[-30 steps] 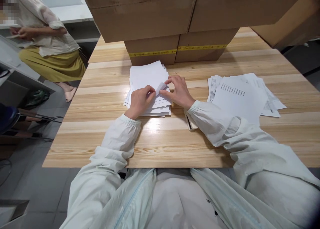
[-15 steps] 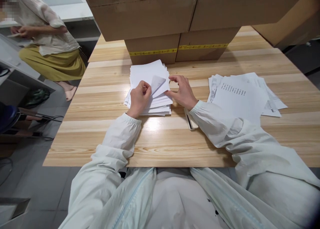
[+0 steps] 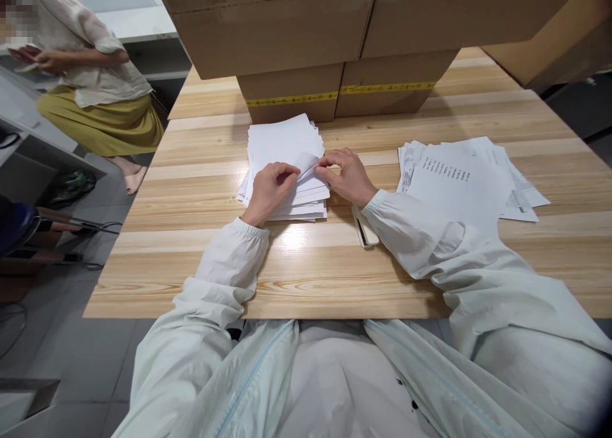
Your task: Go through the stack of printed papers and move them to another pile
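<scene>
A stack of white paper (image 3: 276, 137) lies on the wooden table in front of me, its edges uneven. At its right front, a lifted paper corner (image 3: 308, 162) is turned up between my hands. My left hand (image 3: 268, 192) pinches this paper from the left, thumb and forefinger together. From the right, my right hand (image 3: 350, 178) grips the same paper at its edge with thumb and fingertips. Whether one sheet or more is held, I cannot tell. Partly under my right wrist lies a narrow whitish object (image 3: 366, 233) with a dark slot, perhaps a stapler.
Loose printed sheets (image 3: 461, 183) lie fanned out on the right of the table (image 3: 306, 291). Large cardboard boxes (image 3: 291, 87), some with yellow tape, are stacked at the back. Another person (image 3: 95, 68) sits at the left, holding something pale.
My right hand has closed from a spread grip onto the paper's edge and moved slightly left. My left hand has shifted a little, and the folded corner now stands between both hands.
</scene>
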`<state>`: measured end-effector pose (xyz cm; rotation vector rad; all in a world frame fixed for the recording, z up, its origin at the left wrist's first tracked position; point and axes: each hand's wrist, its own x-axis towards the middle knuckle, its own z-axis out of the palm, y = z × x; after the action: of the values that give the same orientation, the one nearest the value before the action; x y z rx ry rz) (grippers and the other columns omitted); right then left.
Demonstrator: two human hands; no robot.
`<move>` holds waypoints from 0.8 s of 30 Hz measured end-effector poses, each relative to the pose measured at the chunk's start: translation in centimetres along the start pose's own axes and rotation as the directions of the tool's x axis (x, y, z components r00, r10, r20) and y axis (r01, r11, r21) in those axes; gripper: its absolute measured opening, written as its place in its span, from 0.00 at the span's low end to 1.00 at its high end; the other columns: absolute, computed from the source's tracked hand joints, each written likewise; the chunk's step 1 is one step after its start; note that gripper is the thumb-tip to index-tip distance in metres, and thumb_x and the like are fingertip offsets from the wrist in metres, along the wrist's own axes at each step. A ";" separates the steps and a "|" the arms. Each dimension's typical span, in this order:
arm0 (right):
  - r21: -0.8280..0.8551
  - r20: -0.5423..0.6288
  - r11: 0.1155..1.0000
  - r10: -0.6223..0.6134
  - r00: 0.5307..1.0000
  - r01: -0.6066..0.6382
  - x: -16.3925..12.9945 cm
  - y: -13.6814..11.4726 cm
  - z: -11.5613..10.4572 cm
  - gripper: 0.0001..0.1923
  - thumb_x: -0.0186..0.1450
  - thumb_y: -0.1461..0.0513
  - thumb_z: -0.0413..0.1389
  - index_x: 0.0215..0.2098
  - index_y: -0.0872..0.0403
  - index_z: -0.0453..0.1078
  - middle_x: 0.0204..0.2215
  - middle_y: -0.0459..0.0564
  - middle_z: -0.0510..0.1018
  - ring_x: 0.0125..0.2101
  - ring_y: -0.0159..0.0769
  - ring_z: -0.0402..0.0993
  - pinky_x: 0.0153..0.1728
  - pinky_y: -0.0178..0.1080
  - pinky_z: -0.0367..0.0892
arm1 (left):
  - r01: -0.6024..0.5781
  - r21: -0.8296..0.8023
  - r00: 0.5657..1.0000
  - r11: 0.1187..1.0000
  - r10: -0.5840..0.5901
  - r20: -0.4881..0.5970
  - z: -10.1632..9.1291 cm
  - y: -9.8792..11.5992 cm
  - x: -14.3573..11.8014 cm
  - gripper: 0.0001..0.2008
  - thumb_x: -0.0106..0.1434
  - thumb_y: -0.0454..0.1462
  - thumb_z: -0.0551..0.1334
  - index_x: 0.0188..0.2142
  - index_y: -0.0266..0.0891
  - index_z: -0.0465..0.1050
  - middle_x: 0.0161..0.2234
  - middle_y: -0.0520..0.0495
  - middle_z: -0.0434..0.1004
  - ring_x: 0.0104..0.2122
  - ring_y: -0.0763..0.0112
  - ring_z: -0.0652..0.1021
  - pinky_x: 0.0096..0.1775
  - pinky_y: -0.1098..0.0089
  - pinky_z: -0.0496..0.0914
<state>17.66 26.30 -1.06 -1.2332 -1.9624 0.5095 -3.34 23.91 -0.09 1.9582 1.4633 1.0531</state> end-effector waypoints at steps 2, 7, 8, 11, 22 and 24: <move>-0.002 0.009 1.000 0.005 1.000 -0.005 0.3 -0.1 -0.1 0.08 0.66 0.58 0.56 0.32 0.50 0.76 0.35 0.50 0.81 0.40 0.46 0.71 0.51 0.50 0.62 | 0.003 -0.008 1.000 1.000 -0.003 0.005 0.0 0.0 0.0 0.08 0.59 0.39 0.66 0.37 0.42 0.81 0.38 0.47 0.83 0.39 0.64 0.78 0.45 0.63 0.72; 0.108 0.036 0.992 0.056 0.998 -0.060 0.2 -1.0 -0.6 0.09 0.67 0.58 0.55 0.35 0.50 0.78 0.38 0.50 0.83 0.44 0.46 0.73 0.54 0.51 0.62 | 0.007 0.060 0.999 0.998 -0.004 -0.050 0.7 -0.3 -0.2 0.03 0.58 0.37 0.67 0.32 0.42 0.81 0.33 0.48 0.82 0.36 0.64 0.78 0.44 0.62 0.72; 0.168 0.043 0.982 0.078 0.996 -0.084 0.1 -1.1 -0.7 0.10 0.68 0.58 0.54 0.38 0.50 0.78 0.39 0.50 0.83 0.45 0.46 0.74 0.54 0.50 0.63 | 0.008 0.068 0.998 0.998 -0.003 -0.070 0.8 -0.4 -0.1 0.03 0.59 0.36 0.66 0.31 0.42 0.80 0.33 0.49 0.82 0.36 0.64 0.78 0.43 0.63 0.72; 0.362 0.084 0.912 0.175 0.981 -0.194 -0.2 -1.6 -1.3 0.15 0.69 0.55 0.53 0.49 0.50 0.76 0.38 0.50 0.83 0.46 0.43 0.77 0.54 0.48 0.66 | 0.003 0.067 0.986 0.998 0.008 -0.166 0.8 -0.1 -0.1 0.06 0.62 0.36 0.61 0.31 0.41 0.76 0.32 0.49 0.81 0.34 0.66 0.78 0.42 0.64 0.73; 0.603 0.489 0.499 0.386 0.782 -0.623 -3.2 -4.8 -6.1 0.27 0.60 0.39 0.61 0.38 0.54 0.76 0.31 0.51 0.81 0.32 0.39 0.75 0.33 0.40 0.69 | -0.639 0.244 0.767 0.729 0.625 0.144 -0.2 8.7 -8.6 0.12 0.71 0.31 0.53 0.32 0.45 0.70 0.31 0.45 0.77 0.39 0.64 0.80 0.48 0.59 0.77; 0.552 0.528 0.529 0.375 0.762 -0.644 -5.2 -5.1 -6.4 0.22 0.55 0.45 0.68 0.34 0.53 0.75 0.30 0.49 0.81 0.29 0.36 0.73 0.31 0.38 0.68 | -0.686 0.189 0.727 0.702 0.668 0.159 0.6 9.3 -11.3 0.11 0.70 0.29 0.54 0.34 0.45 0.70 0.31 0.46 0.78 0.39 0.65 0.81 0.46 0.61 0.79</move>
<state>20.87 18.96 4.47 -1.2197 -1.3269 1.7418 1.01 10.34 3.27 2.7958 0.8275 1.0907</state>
